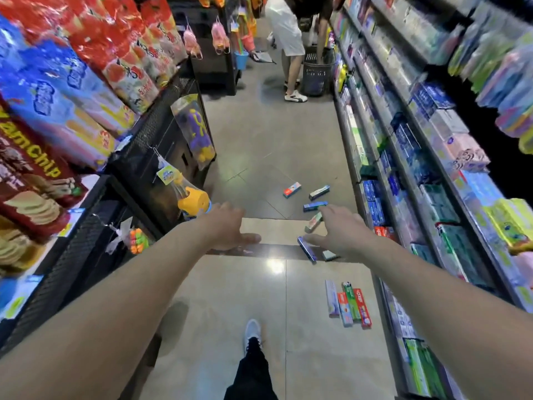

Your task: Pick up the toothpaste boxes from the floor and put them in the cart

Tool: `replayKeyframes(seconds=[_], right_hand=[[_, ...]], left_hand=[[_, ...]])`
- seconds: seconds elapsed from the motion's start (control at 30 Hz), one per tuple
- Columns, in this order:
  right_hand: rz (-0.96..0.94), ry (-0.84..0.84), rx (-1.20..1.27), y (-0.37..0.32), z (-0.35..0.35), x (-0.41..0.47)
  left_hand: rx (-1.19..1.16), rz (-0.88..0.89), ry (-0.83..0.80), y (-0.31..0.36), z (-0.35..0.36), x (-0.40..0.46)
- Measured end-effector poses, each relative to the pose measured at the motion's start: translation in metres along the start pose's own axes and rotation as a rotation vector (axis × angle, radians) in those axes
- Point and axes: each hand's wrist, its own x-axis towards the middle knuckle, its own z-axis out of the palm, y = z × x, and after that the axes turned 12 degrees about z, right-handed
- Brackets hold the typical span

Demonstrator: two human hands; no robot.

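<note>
- My right hand (pixel 337 229) and my left hand (pixel 227 226) both reach out with loose fingers, holding nothing.
- The toothpaste boxes (pixel 347 306) lie on the floor (pixel 230 298), toward my right side, so my right hand is nearer.
- I count four side by side close to me, long sides pointing away.
- About six more lie scattered farther ahead; a blue box (pixel 307 249) is just under my right fingers.
- I see no cart of mine; a basket (pixel 317 73) stands far off.
</note>
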Motion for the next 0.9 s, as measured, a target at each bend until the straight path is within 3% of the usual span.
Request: replayKeyframes(seconds=[0.37, 0.9], right_hand=[[0.093, -0.005, -0.015, -0.058, -0.055, 0.170], [0.168, -0.105, 0.033, -0.020, -0.113, 0.423]], left_hand=[[0.040, 0.084, -0.068, -0.123, -0.083, 0.172], [0.024, 0.164, -0.177, -0.142, -0.180, 0.439]])
